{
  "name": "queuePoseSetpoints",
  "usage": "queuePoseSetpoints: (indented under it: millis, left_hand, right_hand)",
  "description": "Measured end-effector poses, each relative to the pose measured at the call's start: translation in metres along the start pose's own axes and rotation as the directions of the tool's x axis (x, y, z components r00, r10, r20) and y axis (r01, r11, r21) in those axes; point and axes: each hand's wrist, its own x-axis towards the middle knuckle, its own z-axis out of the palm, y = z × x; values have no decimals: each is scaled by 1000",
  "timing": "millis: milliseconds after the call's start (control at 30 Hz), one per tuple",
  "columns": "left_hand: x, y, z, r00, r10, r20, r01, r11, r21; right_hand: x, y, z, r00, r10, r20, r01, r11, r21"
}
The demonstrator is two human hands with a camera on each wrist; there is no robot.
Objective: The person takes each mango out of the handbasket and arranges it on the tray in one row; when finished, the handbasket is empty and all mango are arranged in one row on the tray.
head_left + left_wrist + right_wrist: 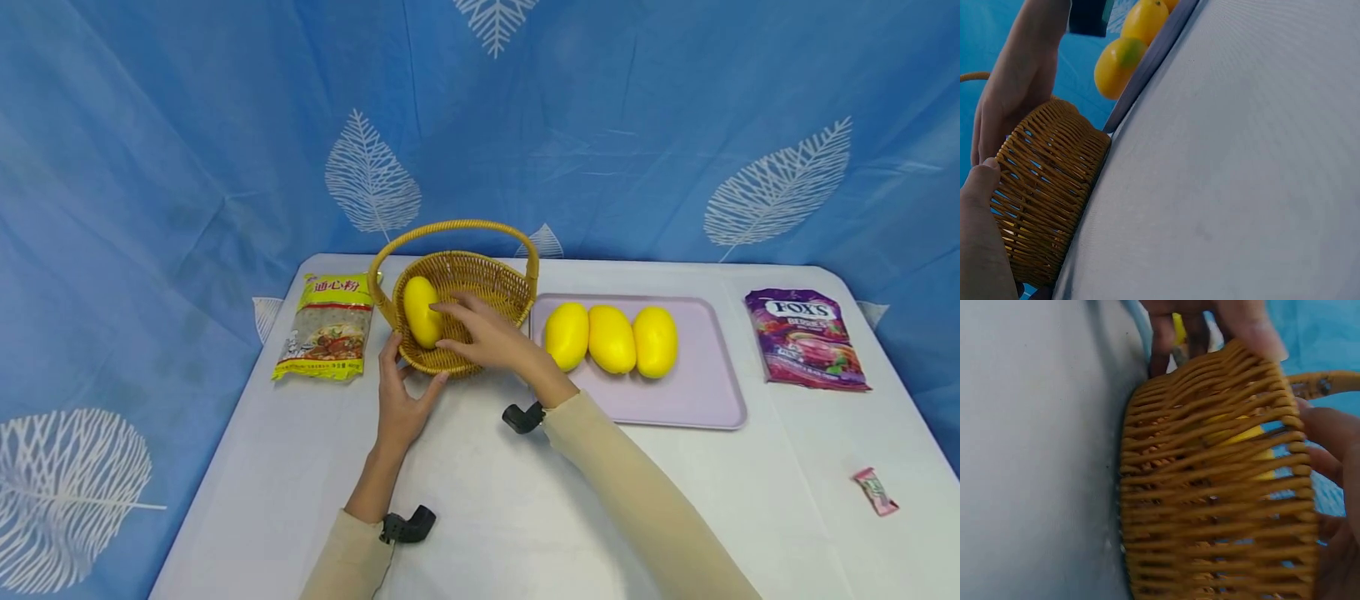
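A wicker basket (495, 283) with an arched handle stands at the back of the table, one yellow mango (422, 312) lying in its left side. My left hand (401, 408) grips the basket's front left side; in the right wrist view its thumb is over the rim and its fingers reach round the outside. Over the basket's inside, my right hand (491, 333) has its fingers loosely spread, the tips at the mango's right side. Whether they press on it is hard to tell. Three more mangoes (611, 339) lie in a row on a lilac tray (697, 400).
Left of the basket lies a yellow-labelled bag of pasta (327, 327). A purple candy bag (807, 339) is at the far right, with a small wrapped candy (875, 492) nearer the front. A blue curtain (585, 150) hangs behind the white table (495, 517).
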Motion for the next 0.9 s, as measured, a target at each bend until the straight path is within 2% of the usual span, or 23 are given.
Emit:
queuePoseSetpoints:
  millis: [200, 333, 500, 633, 767, 900]
  left_hand:
    - [0, -1, -1, 1000, 4, 1, -4, 1000, -5]
    - [1, -1, -1, 1000, 10, 4, -10, 1000, -9]
    - [1, -1, -1, 1000, 6, 11, -6, 1000, 1]
    - [1, -2, -2, 1000, 0, 14, 0, 1000, 4]
    - [1, -2, -1, 1000, -10, 18, 10, 1000, 4]
    - [1, -2, -1, 1000, -16, 21, 16, 1000, 0]
  right_hand:
    - [19, 0, 5, 994, 37, 102, -35, 999, -17]
    - [28, 0, 7, 989, 48, 137, -51, 998, 21]
    - [36, 2, 12, 982, 62, 176, -63, 998, -3]
    - [38, 3, 14, 987, 72, 141, -76, 997, 21]
    - [39, 4, 15, 995, 42, 88, -46, 998, 37]
    - [41, 4, 16, 997, 29, 68, -32, 999, 32]
